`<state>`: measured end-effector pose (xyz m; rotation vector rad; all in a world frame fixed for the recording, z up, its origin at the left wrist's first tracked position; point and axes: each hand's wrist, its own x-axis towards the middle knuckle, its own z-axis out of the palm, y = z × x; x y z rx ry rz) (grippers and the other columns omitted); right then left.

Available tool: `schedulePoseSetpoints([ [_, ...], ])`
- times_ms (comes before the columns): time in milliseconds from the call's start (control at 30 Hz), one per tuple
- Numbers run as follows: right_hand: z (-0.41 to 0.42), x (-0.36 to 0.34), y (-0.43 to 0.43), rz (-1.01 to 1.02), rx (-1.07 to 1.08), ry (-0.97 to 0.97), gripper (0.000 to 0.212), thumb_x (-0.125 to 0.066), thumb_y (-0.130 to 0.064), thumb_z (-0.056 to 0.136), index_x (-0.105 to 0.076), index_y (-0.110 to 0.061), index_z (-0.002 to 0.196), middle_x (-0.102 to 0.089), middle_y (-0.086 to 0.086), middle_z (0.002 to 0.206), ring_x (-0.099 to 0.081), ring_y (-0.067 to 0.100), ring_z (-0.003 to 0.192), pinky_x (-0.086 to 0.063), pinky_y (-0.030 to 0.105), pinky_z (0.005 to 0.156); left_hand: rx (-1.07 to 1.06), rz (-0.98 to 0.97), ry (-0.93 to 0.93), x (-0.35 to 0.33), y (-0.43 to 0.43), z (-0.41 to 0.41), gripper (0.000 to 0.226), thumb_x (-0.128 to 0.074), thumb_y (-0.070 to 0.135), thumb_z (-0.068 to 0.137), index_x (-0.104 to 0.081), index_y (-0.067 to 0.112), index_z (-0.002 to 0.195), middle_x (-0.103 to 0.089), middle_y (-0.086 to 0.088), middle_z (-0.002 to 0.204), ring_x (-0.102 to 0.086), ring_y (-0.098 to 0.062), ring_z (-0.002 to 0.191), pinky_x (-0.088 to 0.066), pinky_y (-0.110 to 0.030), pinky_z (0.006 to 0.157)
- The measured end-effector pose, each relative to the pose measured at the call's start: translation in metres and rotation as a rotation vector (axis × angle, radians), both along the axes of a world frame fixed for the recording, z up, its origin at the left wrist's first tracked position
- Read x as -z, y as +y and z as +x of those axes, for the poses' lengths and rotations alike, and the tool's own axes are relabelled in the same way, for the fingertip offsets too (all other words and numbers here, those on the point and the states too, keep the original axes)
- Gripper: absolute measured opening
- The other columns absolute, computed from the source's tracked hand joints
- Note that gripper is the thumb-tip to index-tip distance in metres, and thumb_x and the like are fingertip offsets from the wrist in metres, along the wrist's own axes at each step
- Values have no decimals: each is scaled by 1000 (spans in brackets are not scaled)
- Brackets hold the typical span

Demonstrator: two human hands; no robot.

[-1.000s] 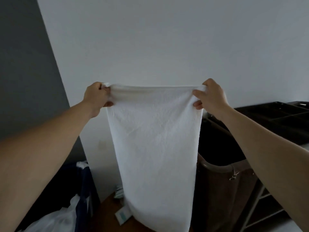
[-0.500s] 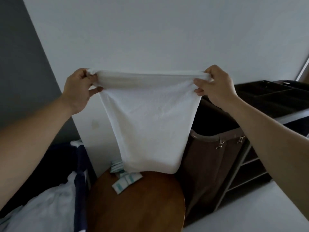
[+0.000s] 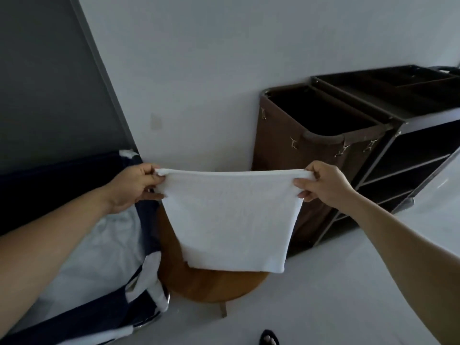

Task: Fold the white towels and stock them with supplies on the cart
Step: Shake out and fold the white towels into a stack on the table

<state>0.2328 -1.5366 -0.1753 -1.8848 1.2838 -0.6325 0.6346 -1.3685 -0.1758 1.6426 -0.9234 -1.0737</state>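
Standing on the pale floor (image 3: 336,295), we are showing only the toes of one foot (image 3: 268,339) in a dark sandal at the bottom edge; both bare forearms (image 3: 62,235) are reaching forward from the lower corners. Our left hand (image 3: 135,185) is pinching the top left corner of the white towel (image 3: 231,220), fingers curled round it; our right hand (image 3: 323,184) is gripping the top right corner in the same way, so the top edge is stretching taut between them. The towel is hanging flat in the air, narrowing a little toward its lower edge; that edge is lying in front of the round wooden table (image 3: 211,285), and we cannot tell whether it is touching the tabletop. Just left of the table, a dark blue hamper (image 3: 146,217) is holding pale bundled material (image 3: 104,245) beneath our left arm. Beyond the towel, to the right, the cart (image 3: 379,155) is standing against the white wall (image 3: 224,70); a brown bag (image 3: 281,155) is hanging open on its near end, fastened by small clips, and dark shelves (image 3: 408,168) are showing beside it under a compartmented top tray (image 3: 388,95). A dark grey panel (image 3: 49,83) is filling the far upper left.
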Motion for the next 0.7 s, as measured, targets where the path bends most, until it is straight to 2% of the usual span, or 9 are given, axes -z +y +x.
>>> schedulePoseSetpoints([
  [67,-2,27,3,89,10,29,22,-79,-19,85,-60,-9,89,-73,7,67,-74,24,63,-63,45,69,-11,59,-29,28,-3,-4,15,-51,7,101,-64,5,108,-65,-15,104,-65,-26,95,-63,-38,73],
  [133,-4,50,2,150,2,83,24,-80,-23,83,-61,-10,88,-72,5,64,-70,17,57,-60,34,57,-10,124,-62,54,-9,-3,14,-52,8,101,-65,9,106,-66,-13,101,-65,-24,93,-57,-38,77],
  [200,-5,71,-4,186,-23,157,25,-82,-27,81,-61,-13,83,-68,-1,56,-60,6,47,-46,20,46,-7,202,-71,80,-19,0,13,-53,9,100,-65,9,105,-66,-13,100,-63,-24,93,-52,-38,81],
  [233,-5,82,-9,203,-31,188,26,-83,-29,80,-61,-14,80,-64,-3,54,-56,3,45,-41,18,45,-5,242,-73,93,-26,1,13,-53,9,100,-65,9,105,-66,-14,100,-63,-24,94,-51,-38,83],
  [367,0,129,-43,324,-33,245,27,-84,-31,78,-61,-16,79,-58,-5,69,-52,10,61,-38,26,56,-34,357,-80,137,-60,2,10,-55,8,100,-64,10,100,-65,-15,102,-61,-27,97,-49,-40,85],
  [533,21,196,-93,483,16,206,24,-78,-31,84,-63,-14,90,-67,5,87,-63,20,78,-52,37,69,-112,488,-126,196,-121,2,12,-58,13,99,-64,8,108,-66,-20,111,-63,-33,99,-52,-44,87],
  [600,29,230,-107,528,69,199,26,-74,-29,87,-60,-14,103,-66,7,99,-66,24,87,-57,42,76,-153,543,-150,226,-141,-1,23,-58,16,99,-62,6,120,-65,-18,115,-62,-34,104,-53,-48,90],
  [700,43,282,-118,596,184,200,47,-70,-27,89,-49,-18,130,-62,3,108,-64,22,93,-55,37,76,-225,571,-172,275,-165,-9,30,-56,12,99,-60,2,127,-64,-19,121,-61,-33,105,-52,-43,88],
])
